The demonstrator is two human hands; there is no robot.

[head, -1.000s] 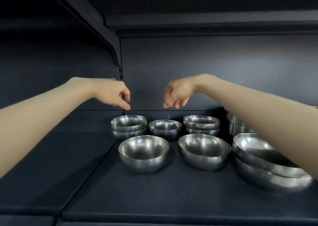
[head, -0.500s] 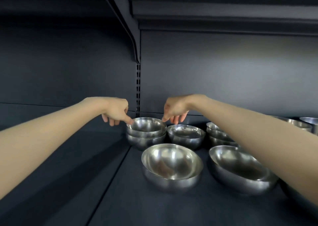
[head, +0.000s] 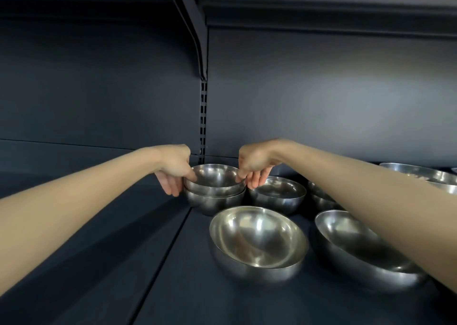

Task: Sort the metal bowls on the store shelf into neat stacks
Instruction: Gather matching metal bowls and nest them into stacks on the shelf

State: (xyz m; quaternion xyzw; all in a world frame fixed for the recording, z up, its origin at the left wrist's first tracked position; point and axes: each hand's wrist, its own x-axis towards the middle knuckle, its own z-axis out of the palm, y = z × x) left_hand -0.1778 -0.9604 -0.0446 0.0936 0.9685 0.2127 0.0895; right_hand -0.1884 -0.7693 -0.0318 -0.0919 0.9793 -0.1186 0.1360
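Note:
A stack of two small steel bowls (head: 214,196) stands at the back left of the dark shelf (head: 173,287). My left hand (head: 174,170) pinches the left rim of the top bowl (head: 215,180). My right hand (head: 253,162) pinches its right rim, thumb inside. To the right of the stack sits a single small bowl (head: 278,197). A medium bowl (head: 257,243) rests tilted in front, and another medium bowl (head: 358,253) lies partly under my right forearm.
Another small stack (head: 319,198) shows behind my right forearm. Larger bowls (head: 420,173) stand at the far right. A slotted upright (head: 203,117) and the back panel are close behind the stack. An upper shelf (head: 321,5) hangs overhead. The left shelf section (head: 86,238) is dark and bare.
Both hands came down from above the bowls and closed on the rim of the back-left stack's top bowl. The view moved closer and to the left.

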